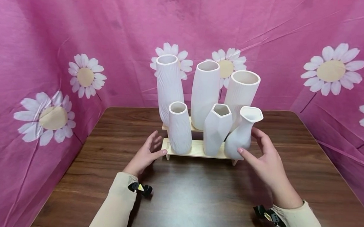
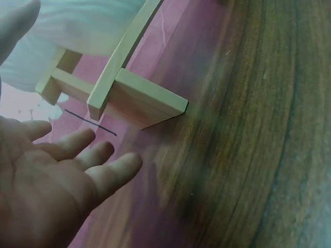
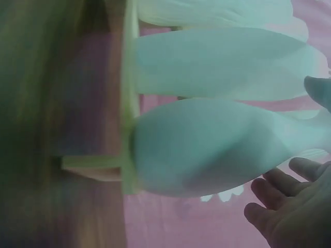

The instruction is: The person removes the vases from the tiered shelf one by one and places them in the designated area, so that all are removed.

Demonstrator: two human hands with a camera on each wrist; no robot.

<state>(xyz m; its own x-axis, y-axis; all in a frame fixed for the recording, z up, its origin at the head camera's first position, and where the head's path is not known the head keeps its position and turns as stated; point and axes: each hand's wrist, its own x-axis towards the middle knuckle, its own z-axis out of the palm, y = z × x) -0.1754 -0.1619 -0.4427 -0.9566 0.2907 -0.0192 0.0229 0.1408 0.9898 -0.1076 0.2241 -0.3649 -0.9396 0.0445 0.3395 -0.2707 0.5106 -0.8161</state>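
A two-tier wooden stand (image 1: 197, 152) bears white vases, three on each step. At the right end of its front step is a curvy vase with a flared mouth (image 1: 244, 138). My right hand (image 1: 266, 159) is around this vase's right side, thumb in front and fingers behind; in the right wrist view its fingers (image 3: 269, 199) lie close beside the neck, loosely spread. Beside the stand's left end my left hand (image 1: 145, 155) is held with relaxed fingers, its thumb near the step's corner. The textured vase (image 1: 180, 132) and the faceted vase (image 1: 216, 132) fill out the front step.
Behind stand a tall wavy vase (image 1: 170, 89), a smooth vase (image 1: 205, 94) and a ribbed vase (image 1: 241, 92). The stand sits on a dark wooden table (image 1: 184, 201). A pink cloth with daisies (image 1: 127, 33) hangs around its back and sides.
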